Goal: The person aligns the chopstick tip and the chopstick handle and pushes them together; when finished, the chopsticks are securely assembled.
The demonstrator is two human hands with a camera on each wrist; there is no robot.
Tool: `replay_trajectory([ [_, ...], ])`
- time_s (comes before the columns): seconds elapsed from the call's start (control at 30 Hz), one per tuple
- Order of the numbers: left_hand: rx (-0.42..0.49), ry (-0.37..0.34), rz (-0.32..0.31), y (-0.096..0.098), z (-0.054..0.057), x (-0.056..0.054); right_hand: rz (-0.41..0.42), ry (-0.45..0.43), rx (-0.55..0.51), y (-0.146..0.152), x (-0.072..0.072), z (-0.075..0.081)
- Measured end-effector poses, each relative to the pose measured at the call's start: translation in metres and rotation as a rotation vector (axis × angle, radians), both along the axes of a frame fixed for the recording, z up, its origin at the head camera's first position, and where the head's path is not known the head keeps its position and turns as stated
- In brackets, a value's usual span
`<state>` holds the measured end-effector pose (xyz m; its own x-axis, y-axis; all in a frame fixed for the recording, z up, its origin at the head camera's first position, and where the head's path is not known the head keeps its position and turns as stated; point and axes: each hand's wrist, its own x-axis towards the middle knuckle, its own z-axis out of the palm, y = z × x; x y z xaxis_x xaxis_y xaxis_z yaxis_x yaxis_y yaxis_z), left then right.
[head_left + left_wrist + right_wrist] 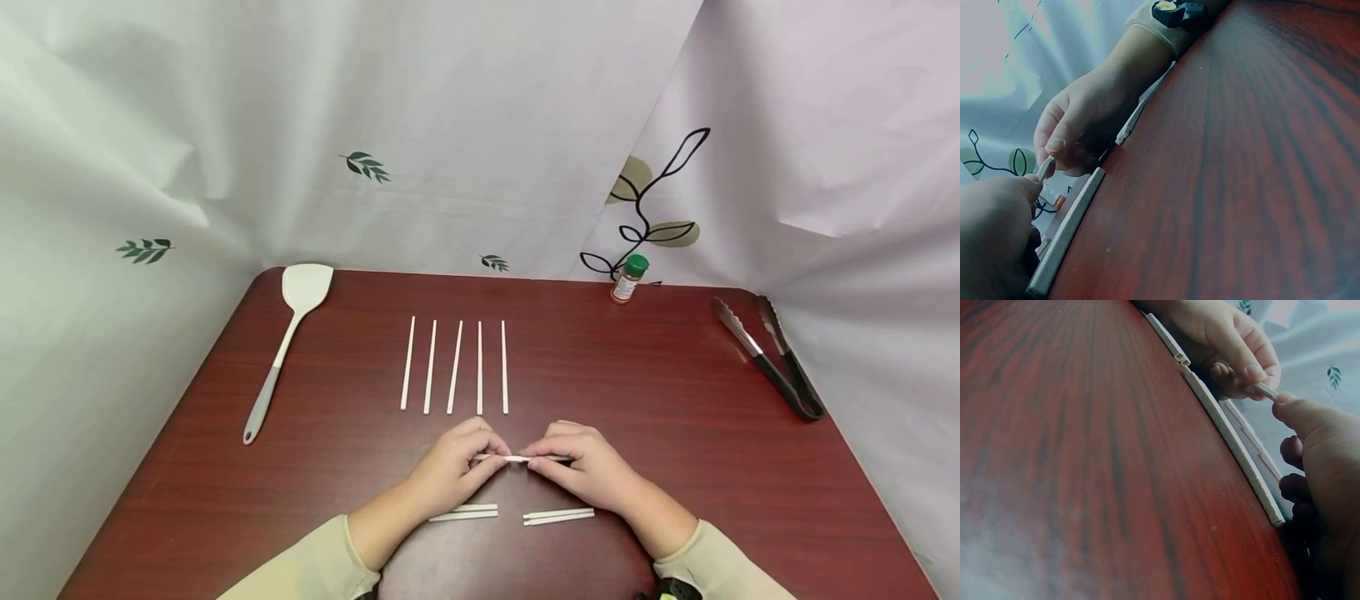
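Observation:
A thin white stick [517, 459] is held level between both hands over the near middle of the table. My left hand [468, 458] pinches its left part between thumb and fingers, while the right hand [581, 458] grips the right part the same way. Only a short middle stretch shows between the fingertips, also in the right wrist view, where the stick [1266, 391] looks pale and square-edged. Closer to me lie short white pieces: a pair [476, 514] partly covered by the left wrist, and another pair [558, 517] below the right hand.
Several long white sticks [453, 367] lie side by side beyond the hands. A white spatula [279, 354] with a grey handle is at left. A green-capped spice jar [628, 279] stands at the back, and black-handled tongs [780, 367] lie at right. White curtains [480, 133] surround the table.

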<state>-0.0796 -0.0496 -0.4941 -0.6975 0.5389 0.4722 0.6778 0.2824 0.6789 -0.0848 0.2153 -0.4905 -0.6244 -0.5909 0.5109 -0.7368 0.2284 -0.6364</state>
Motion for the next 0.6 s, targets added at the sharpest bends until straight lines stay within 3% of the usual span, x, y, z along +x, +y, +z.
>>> replay_trajectory([
  [0.2,-0.067,0.042,0.012,0.0002,-0.001,0.0009,-0.026,0.031,0.046,-0.0009,0.0013,-0.0001],
  [0.43,-0.051,0.039,0.027,0.0003,-0.0001,0.0004,-0.071,-0.009,0.037,-0.0006,0.0018,-0.0014],
  [0.6,-0.025,0.034,0.045,0.0002,-0.0008,0.0001,-0.152,-0.041,0.023,-0.0011,0.0039,-0.0021],
])
